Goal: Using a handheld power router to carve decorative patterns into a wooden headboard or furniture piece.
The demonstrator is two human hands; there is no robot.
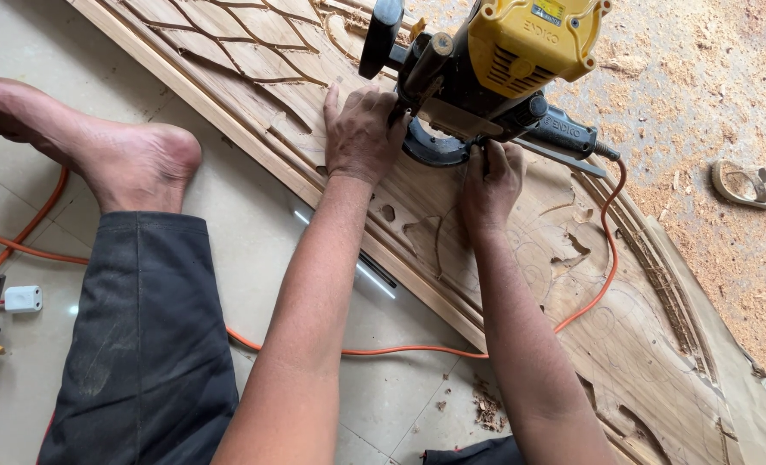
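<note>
Both hands on a yellow router point(495, 69) atop a carved wooden panel point(503, 250).
Left hand point(361, 133) gripping its base, right hand point(489, 181) pinching the base edge; upright between and above both, side handle point(564, 133) pointing right.

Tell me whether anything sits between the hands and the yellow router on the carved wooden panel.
Nothing visible does. The left hand rests against the round black base of the yellow router, and the right hand touches that base from the other side. The orange power cord trails off behind the right wrist, over the carved wooden panel.
</note>
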